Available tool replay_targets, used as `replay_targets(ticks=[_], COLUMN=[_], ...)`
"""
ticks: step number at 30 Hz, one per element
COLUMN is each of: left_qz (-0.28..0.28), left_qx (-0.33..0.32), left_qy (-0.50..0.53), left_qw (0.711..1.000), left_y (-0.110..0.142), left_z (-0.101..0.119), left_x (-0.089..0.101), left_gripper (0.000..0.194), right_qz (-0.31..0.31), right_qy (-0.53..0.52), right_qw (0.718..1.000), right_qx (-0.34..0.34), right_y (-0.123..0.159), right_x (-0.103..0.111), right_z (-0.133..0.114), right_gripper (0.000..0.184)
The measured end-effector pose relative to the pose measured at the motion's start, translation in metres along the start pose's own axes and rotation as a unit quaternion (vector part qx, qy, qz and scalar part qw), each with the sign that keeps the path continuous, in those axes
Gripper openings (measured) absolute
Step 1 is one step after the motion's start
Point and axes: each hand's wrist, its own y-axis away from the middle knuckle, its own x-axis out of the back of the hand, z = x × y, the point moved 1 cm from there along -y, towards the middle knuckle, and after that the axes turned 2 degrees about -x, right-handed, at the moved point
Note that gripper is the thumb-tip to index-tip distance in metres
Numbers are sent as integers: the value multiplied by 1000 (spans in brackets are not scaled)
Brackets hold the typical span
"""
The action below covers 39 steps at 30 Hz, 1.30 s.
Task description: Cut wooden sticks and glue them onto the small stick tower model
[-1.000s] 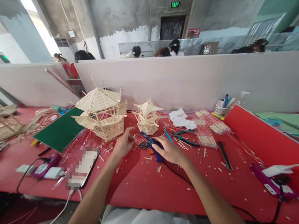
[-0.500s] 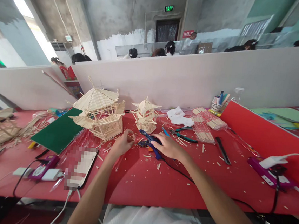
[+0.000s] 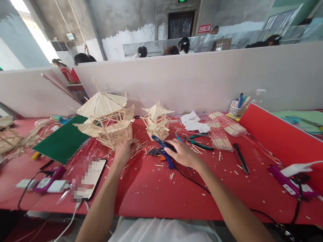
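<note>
Spreading beneath my forearms, the red surface (image 3: 142, 197) is carrying the whole job. The larger stick pavilion (image 3: 105, 111) is standing to my left, and the smaller stick pavilion (image 3: 156, 121) is standing upright just beyond my hands. My left hand (image 3: 124, 151) is resting close by the larger one's base, its grip curling inward; I cannot tell whether the fingertips are pinching anything. My right hand (image 3: 184, 153) is closing its grip around the rear of the blue corded tool (image 3: 161, 141), in front of the smaller pavilion. I am judging the step in hand to be picking among the loose sticks (image 3: 139, 145). The next move is calling, I am guessing, for a light, exact pinch on the left and a steady hold on the right. Pale scraps (image 3: 171, 176) are littering the red nearby.
</note>
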Motion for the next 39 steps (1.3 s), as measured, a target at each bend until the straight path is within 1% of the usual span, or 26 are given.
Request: replay_targets(ticks=[4,7,8,10,12,13,16,18,19,21,24,28,31,35,37,39], left_qz=[10,-8,-19,-39,-47,-45,-49,-54,-53,-38,-2,37,39,-1,5,23], left_qx=[8,2,-16,-86,-174,-206,-261,-281,-283,-265,-211,-151,-145,-155,-156,-178], left_qy=[3,34,51,94,137,150,151,145,146,157,197,240,201,117,84,65], left_qw=[1000,999,998,991,974,966,952,947,947,951,957,958,968,981,984,982], left_y=[-3,-6,-7,-9,-11,-13,-17,-20,-21,-22,-20,-18,-17,-16,-18,-19], left_z=[-3,-6,-6,-6,-6,-6,-8,-8,-8,-6,0,8,8,-5,-11,-16], left_x=[-3,-9,-12,-19,-28,-32,-44,-48,-48,-46,-40,-32,-31,-33,-32,-30], left_gripper=[24,15,12,12,20,23,22,22,21,20,20,22,22,19,18,18], right_qz=[-1,2,4,10,13,14,11,7,5,2,1,8,19,27,30,33], right_qy=[8,22,26,30,34,37,45,48,49,48,37,14,8,19,30,37], right_qw=[1000,1000,1000,999,999,999,999,999,999,999,999,1000,1000,999,999,999], right_qx=[-3,-3,-2,1,5,6,6,4,2,-2,-10,-7,-1,-4,-5,-3], right_y=[0,0,0,1,0,0,-1,-1,-2,-2,-2,-2,-3,-4,-3,-3], right_x=[0,-1,-1,-2,-3,-3,-5,-5,-6,-5,-5,-6,-7,-8,-8,-9], right_z=[1,2,2,3,4,5,7,8,8,8,4,0,-1,2,3,3], right_gripper=[38,38,38,38,37,38,41,42,43,43,42,39,39,39,38,37])
